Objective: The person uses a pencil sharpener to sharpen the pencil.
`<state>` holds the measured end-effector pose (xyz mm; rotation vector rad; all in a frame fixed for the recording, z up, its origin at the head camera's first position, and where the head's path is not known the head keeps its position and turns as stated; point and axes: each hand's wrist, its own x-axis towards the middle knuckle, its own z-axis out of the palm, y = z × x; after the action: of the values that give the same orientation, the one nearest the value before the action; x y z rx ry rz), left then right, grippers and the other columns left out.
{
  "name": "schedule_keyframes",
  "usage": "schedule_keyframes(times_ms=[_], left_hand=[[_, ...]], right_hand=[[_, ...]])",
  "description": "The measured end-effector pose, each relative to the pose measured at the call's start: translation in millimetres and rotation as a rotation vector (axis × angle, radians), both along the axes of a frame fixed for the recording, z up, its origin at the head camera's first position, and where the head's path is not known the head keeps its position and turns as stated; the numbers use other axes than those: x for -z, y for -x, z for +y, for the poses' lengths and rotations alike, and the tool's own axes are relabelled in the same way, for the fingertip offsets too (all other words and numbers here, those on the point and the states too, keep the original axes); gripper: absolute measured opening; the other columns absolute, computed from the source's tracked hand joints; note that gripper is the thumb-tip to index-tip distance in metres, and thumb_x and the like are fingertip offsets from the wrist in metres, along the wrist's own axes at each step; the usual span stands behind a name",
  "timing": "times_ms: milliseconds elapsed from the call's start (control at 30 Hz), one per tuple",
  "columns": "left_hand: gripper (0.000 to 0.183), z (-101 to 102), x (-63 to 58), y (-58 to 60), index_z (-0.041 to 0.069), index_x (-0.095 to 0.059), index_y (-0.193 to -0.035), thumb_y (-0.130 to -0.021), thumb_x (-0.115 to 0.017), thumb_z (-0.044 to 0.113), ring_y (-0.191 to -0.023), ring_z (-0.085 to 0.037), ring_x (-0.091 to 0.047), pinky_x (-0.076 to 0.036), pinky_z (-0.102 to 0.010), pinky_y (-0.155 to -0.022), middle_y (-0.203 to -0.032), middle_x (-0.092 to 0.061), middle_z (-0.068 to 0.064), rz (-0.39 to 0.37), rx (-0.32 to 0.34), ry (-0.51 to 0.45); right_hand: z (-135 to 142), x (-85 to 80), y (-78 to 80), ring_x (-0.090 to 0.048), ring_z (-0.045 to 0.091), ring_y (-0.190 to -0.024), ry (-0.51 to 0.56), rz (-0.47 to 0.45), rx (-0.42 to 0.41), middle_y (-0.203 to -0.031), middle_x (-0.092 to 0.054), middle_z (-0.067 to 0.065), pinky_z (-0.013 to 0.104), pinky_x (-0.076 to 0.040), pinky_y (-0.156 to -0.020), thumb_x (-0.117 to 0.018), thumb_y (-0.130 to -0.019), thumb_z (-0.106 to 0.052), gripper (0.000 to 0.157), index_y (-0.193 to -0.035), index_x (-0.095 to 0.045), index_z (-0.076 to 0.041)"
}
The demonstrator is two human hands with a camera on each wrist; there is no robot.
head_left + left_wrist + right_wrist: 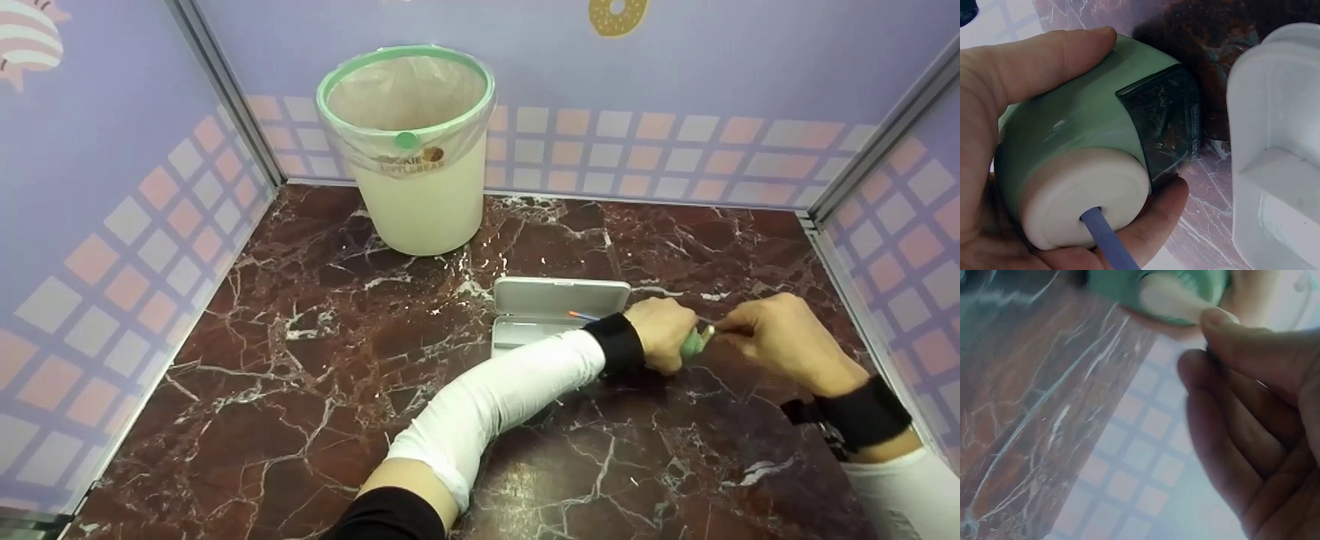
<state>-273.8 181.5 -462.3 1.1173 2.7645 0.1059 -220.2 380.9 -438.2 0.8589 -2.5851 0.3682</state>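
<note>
My left hand (661,330) grips a green pencil sharpener (1081,115) with a dark see-through shavings window (1165,126). A purple-blue pencil (1107,242) is stuck in the hole of its pale round face. My right hand (787,341) pinches the sharpener's pale crank handle (1171,297) between thumb and finger, on the side away from the pencil. By my left wrist, a blue pencil length with an orange end (581,315) shows in front of the lid; whether it is the same pencil, I cannot tell.
An open grey-white pencil case (562,294) lies on the marbled table (300,420), partly behind my left forearm. At the back left stands a cream bin (427,210) with a green rim and plastic liner. Patterned panels (660,82) enclose the table at the back and sides.
</note>
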Motion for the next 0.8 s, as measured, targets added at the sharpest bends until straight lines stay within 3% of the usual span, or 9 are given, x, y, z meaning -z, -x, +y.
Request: schedule_keyframes(times_ms=[133, 333, 567, 800], left_hand=[[0.026, -1.7, -1.1, 1.8, 0.029, -0.067, -0.094, -0.079, -0.088, 0.028, -0.094, -0.016, -0.075, -0.064, -0.033, -0.077, -0.101, -0.078, 0.009, 0.006, 0.009, -0.004], [0.029, -5.2, 1.7, 1.3, 0.028, -0.074, -0.104, -0.079, -0.088, 0.030, -0.095, -0.017, -0.075, -0.064, -0.033, -0.077, -0.103, -0.079, 0.008, 0.002, 0.027, -0.021], [0.026, -6.5, 1.6, 1.6, 0.028, -0.074, -0.102, -0.080, -0.087, 0.030, -0.094, -0.017, -0.075, -0.064, -0.034, -0.078, -0.103, -0.079, 0.008, 0.008, 0.014, -0.038], [0.026, -4.7, 3.0, 0.4, 0.028, -0.072, -0.100, -0.080, -0.087, 0.031, -0.093, -0.016, -0.074, -0.064, -0.033, -0.078, -0.102, -0.079, 0.008, 0.020, 0.009, -0.026]], right_hand=[[0.4, 16.9, 16.5, -0.070, 0.018, -0.056, -0.004, -0.011, 0.058, -0.073, -0.082, 0.003, 0.043, -0.060, -0.057, -0.091, -0.071, 0.004, 0.023, -0.080, -0.087, -0.016], [-3.1, 49.2, 25.1, -0.042, 0.005, -0.050, -0.010, -0.120, 0.044, -0.052, -0.060, -0.010, 0.031, -0.041, -0.048, -0.086, -0.065, 0.000, 0.031, -0.055, -0.072, -0.026], [-6.1, 51.5, 22.5, -0.035, 0.008, -0.051, -0.011, -0.098, 0.071, -0.049, -0.048, -0.010, 0.033, -0.035, -0.049, -0.080, -0.061, 0.002, 0.041, -0.049, -0.056, -0.030], [-6.8, 52.5, 15.6, -0.038, 0.010, -0.051, -0.024, -0.160, 0.116, -0.050, -0.046, -0.010, 0.033, -0.038, -0.050, -0.074, -0.062, 0.003, 0.038, -0.050, -0.055, -0.028]])
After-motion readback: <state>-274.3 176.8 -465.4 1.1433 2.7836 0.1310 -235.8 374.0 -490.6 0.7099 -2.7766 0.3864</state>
